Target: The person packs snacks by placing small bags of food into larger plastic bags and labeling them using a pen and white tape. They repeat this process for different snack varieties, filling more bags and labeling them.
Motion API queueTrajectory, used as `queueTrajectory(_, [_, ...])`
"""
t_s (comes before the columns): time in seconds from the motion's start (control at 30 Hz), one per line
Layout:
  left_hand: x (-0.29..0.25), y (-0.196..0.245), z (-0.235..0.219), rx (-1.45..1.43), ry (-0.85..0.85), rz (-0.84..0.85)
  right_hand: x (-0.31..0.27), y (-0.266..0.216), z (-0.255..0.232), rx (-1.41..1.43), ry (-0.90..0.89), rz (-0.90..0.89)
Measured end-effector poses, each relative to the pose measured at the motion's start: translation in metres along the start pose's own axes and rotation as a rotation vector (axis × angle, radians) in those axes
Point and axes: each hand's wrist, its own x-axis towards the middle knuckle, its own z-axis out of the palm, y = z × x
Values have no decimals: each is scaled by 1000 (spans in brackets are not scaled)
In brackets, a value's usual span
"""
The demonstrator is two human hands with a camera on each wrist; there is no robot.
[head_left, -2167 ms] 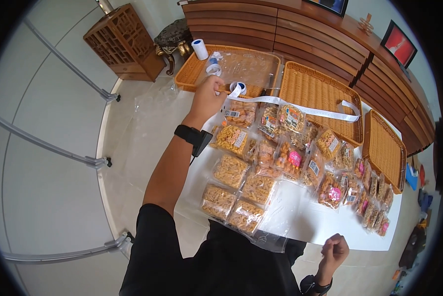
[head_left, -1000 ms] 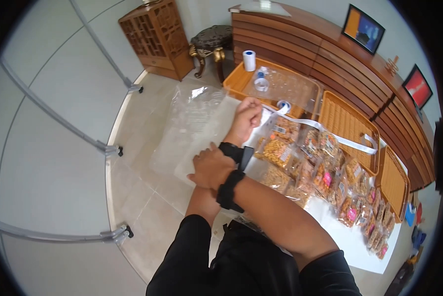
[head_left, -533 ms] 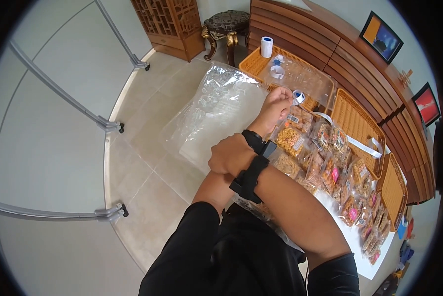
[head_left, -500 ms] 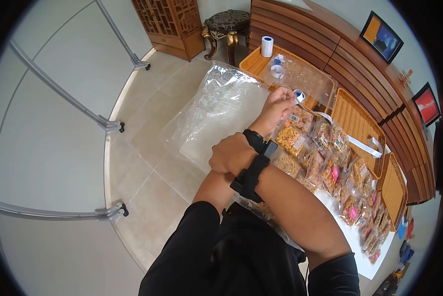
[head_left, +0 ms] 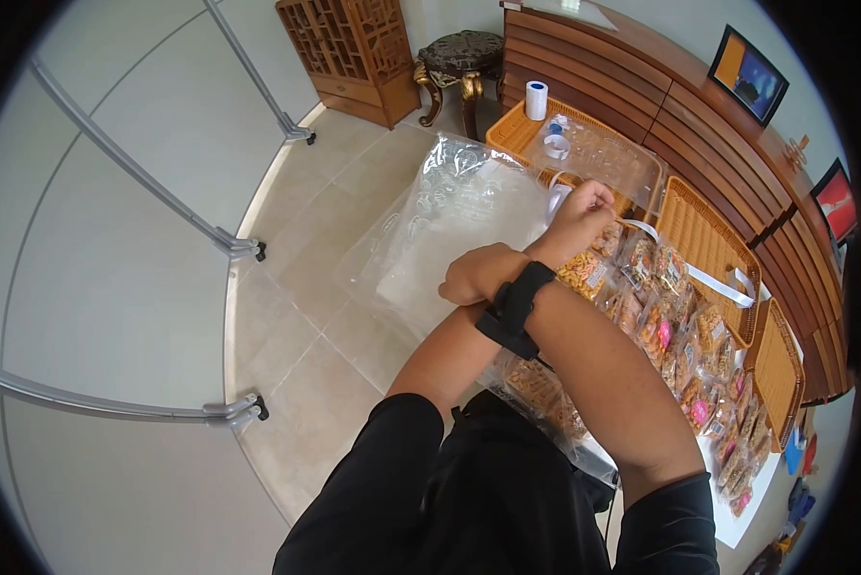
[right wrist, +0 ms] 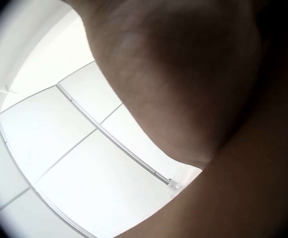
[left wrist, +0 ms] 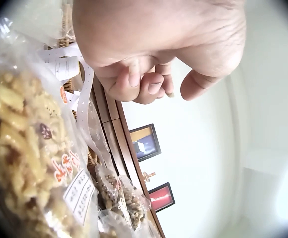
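In the head view, my left hand [head_left: 584, 216] is over the upper left bags of snacks, fingers loosely bent. The left wrist view shows that hand's thumb [left wrist: 198, 84] apart from the bent fingers, with nothing between them. Beneath it lies a clear bag of yellow snack sticks [left wrist: 39, 144] with a white label [left wrist: 78, 196]. A white label strip [left wrist: 87, 99] runs past the bag. My right hand [head_left: 483, 273] lies across my left forearm near the wrist, its fingers hidden; the right wrist view is mostly dark palm [right wrist: 169, 84] and forearm.
A wicker tray [head_left: 507, 125] at the back holds label rolls [head_left: 557, 147] and a clear plastic sheet; a white roll [head_left: 537, 101] stands at its corner. More wicker trays [head_left: 777, 359] and snack bags [head_left: 655, 321] lie rightward. Clear plastic film [head_left: 449, 211] spreads at the table's left end.
My right hand has swung from the right front of the table onto my left forearm. The left hand has moved slightly, and the head view has turned left.
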Motion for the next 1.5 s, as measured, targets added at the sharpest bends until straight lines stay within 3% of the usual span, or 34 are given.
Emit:
queueTrajectory(0.23, [3,-8,6,170,15,126,-1,8,-14,136,-112,17])
queueTrajectory(0.33, [-7,-3,6,408,168,151,3,9,-11,155,-116,36])
queueTrajectory(0.43, [-22,8,3,958,525,363,5,2,-9,128,-93,39])
queueTrajectory(0.47, [-28,18,2,966,529,171,6,0,-10,103,-92,33])
queueTrajectory(0.57, [-35,16,-11,1140,684,48,6,-10,-11,82,-107,61])
queueTrajectory(0.7, [-44,7,-28,1191,696,-215,24,-10,7,-27,33,261])
queueTrajectory(0.83, [-54,7,-35,1224,599,-420,-20,-13,-10,5,152,252])
queueTrajectory(0.9, [-65,9,-44,1229,528,-390,-38,-10,-15,24,208,258])
queueTrajectory(1.03, [-64,-31,-85,898,559,-290,-31,72,16,185,619,-360])
queueTrajectory(1.1, [-56,-48,-112,515,536,-277,-65,96,35,264,783,-318])
queueTrajectory(1.17, [-63,-21,-119,151,449,-392,-88,125,56,225,775,-253])
queueTrajectory(1.27, [-73,32,-108,378,378,-442,-125,147,86,345,782,-129])
queueTrajectory(1.37, [-67,75,-123,773,165,-518,-157,151,95,456,769,-73])
queueTrajectory(1.43, [-71,85,-148,1514,299,29,-172,151,99,476,784,-91])
queueTrajectory(1.5, [-75,120,-162,1777,388,-52,-183,149,103,471,834,-129])
